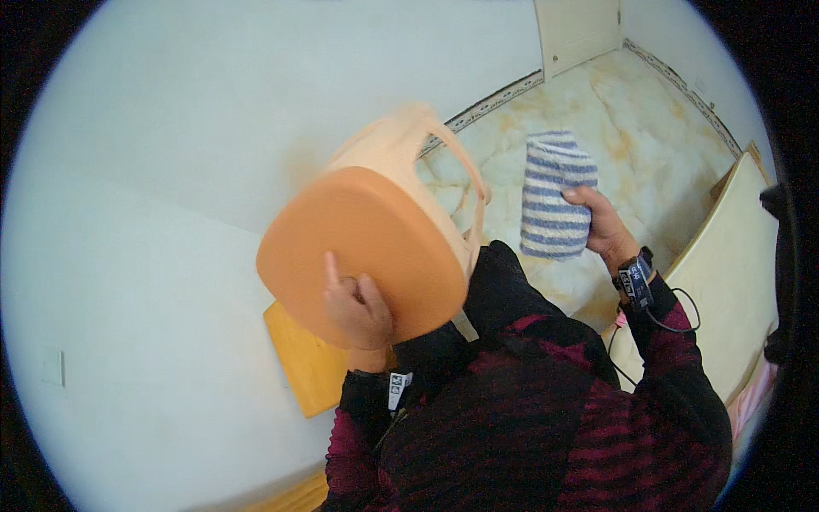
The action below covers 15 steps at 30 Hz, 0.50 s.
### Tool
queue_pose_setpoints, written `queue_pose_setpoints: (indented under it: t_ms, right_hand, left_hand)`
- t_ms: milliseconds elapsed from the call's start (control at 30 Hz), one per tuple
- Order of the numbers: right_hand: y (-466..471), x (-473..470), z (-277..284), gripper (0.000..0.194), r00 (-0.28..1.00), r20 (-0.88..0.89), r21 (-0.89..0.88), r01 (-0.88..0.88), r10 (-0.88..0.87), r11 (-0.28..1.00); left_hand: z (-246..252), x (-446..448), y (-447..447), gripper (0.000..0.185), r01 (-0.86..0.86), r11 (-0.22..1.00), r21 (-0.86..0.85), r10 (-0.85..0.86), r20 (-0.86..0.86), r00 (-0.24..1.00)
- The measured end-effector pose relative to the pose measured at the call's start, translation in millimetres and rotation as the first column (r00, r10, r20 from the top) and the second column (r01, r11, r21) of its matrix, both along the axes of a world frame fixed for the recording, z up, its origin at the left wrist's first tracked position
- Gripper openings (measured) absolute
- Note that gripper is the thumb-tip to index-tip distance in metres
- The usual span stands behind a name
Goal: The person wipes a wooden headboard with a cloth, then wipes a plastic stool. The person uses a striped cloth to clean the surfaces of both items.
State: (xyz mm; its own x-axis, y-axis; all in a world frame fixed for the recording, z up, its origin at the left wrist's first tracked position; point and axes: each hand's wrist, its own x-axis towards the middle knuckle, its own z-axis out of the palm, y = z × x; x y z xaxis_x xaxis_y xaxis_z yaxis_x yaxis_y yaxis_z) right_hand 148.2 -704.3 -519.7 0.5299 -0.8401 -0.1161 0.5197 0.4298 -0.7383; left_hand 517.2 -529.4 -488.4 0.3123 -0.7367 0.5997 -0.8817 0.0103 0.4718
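A plastic stool (409,230) with an orange seat and pale peach legs is tilted in front of me, its seat facing me. My left hand (359,310) is on the seat, one finger stretched out and others bent at a small dark hole near the middle. Those bent fingertips are partly hidden, and the hand and far leg are blurred. To the right, a folded blue-and-white striped cloth (555,198) is gripped in my right hand (601,221), thumb on top. The cloth is held above the floor, apart from the stool.
A yellow wooden surface (307,365) lies below the stool beside the white wall (160,192). Marbled tile floor (614,121) runs towards a pale door (579,32). At right stands a cream-coloured panel (716,256) with a curved edge. A cable (694,313) loops from my right wrist device.
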Motion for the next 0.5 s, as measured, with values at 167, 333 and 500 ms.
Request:
queue_pose_setpoints:
  t_ms: [167,333,500]
  right_hand:
    - [-44.5,74.2,26.8,0.060,0.979,-0.149,-0.513,0.041,-0.136,0.857]
    - [-142.3,141.8,54.7,0.068,0.852,-0.419,-0.876,-0.289,-0.314,0.386]
    - [-221.0,200.3,52.9,0.078,0.680,-0.679,-0.720,-0.690,-0.276,0.071]
  left_hand:
    - [-77.6,-27.1,-21.0,0.086,0.140,0.987,0.073,-0.153,0.234,0.960]
    - [-131.8,-17.3,-79.9,0.095,0.280,0.952,0.124,-0.305,0.317,0.898]
    - [-155.2,-18.2,-163.5,0.092,0.331,0.917,0.222,-0.378,0.224,0.898]
